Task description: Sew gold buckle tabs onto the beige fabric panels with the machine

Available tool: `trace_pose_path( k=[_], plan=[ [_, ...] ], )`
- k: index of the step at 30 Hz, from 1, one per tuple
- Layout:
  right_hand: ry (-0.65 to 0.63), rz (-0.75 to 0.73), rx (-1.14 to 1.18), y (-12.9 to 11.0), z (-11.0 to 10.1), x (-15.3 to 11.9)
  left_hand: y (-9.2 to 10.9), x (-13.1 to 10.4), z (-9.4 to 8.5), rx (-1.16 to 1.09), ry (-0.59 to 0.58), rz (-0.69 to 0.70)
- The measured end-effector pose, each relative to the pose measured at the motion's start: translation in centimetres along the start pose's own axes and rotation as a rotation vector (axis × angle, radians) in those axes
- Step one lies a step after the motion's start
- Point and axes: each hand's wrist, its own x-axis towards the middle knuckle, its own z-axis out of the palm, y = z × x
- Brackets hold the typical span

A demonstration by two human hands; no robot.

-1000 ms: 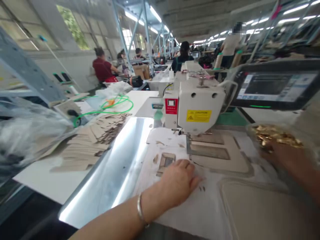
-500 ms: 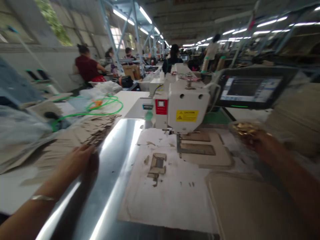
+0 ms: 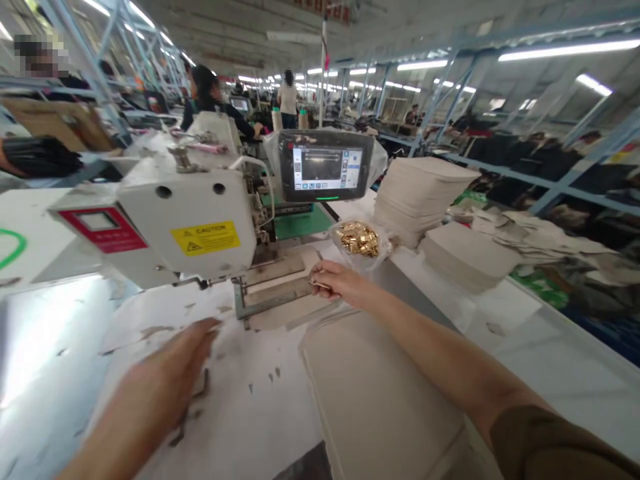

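Note:
My right hand [image 3: 343, 283] is closed in a pinch on a small metal piece [image 3: 319, 283], mostly hidden by the fingers. It is beside the metal clamp frame [image 3: 280, 298] of a sewing machine [image 3: 195, 223]. Under the clamp lies a beige panel [image 3: 273, 317]. Behind that hand stands a plastic-lined bowl [image 3: 376, 260] of small gold metal pieces [image 3: 359, 239]. My left hand [image 3: 163, 380], smeared by motion, is over the white sheet [image 3: 240, 423] left of the clamp; whether it holds anything is unclear. It partly covers a small dark-edged frame-like piece [image 3: 201, 385].
A stack of beige panels [image 3: 380, 387] lies in front of my right forearm. More stacks [image 3: 420, 193] stand at the right, past the bowl. A control screen [image 3: 327, 167] rises behind the clamp. Co-workers sit and stand farther back.
My view has swung right. My right hand has come from the bowl of gold pieces to the clamp. My left hand has left the pile of beige strips and moved over the white sheet.

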Motion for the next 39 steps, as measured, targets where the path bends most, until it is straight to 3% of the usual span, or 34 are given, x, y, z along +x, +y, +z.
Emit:
trace_pose_path(
  k=[3,5,8,11,15,19,24,31,39],
  plan=[
    [-0.017,-0.058,-0.202,0.5,0.9,0.0,7.0,1.8,0.8,-0.076,-0.185,0.069],
    [-0.004,-0.147,-0.372,0.6,1.2,0.0,10.7,3.5,1.7,-0.123,-0.179,0.122],
    [0.031,-0.33,-0.663,0.7,1.6,-0.5,13.1,5.5,3.3,-0.132,-0.119,0.143],
    [0.061,-0.426,-1.005,0.5,2.2,-1.5,13.0,6.7,4.2,-0.133,-0.124,0.173],
    [0.03,-0.407,-1.283,0.2,2.7,-2.6,13.1,8.2,4.0,-0.175,-0.145,0.205],
    [0.067,-0.343,-1.18,0.0,2.1,-1.8,13.8,8.1,3.1,-0.138,-0.062,0.132],
    [0.101,-0.244,-0.908,-0.1,-0.4,1.2,13.3,5.9,3.9,0.177,0.176,0.344],
    [0.15,-0.041,-0.79,-0.9,-2.2,5.4,10.1,6.9,7.6,0.151,0.066,0.251],
    [0.19,0.076,-0.827,-1.1,-0.3,7.4,8.2,8.0,7.0,0.113,0.038,0.232]
  ],
)
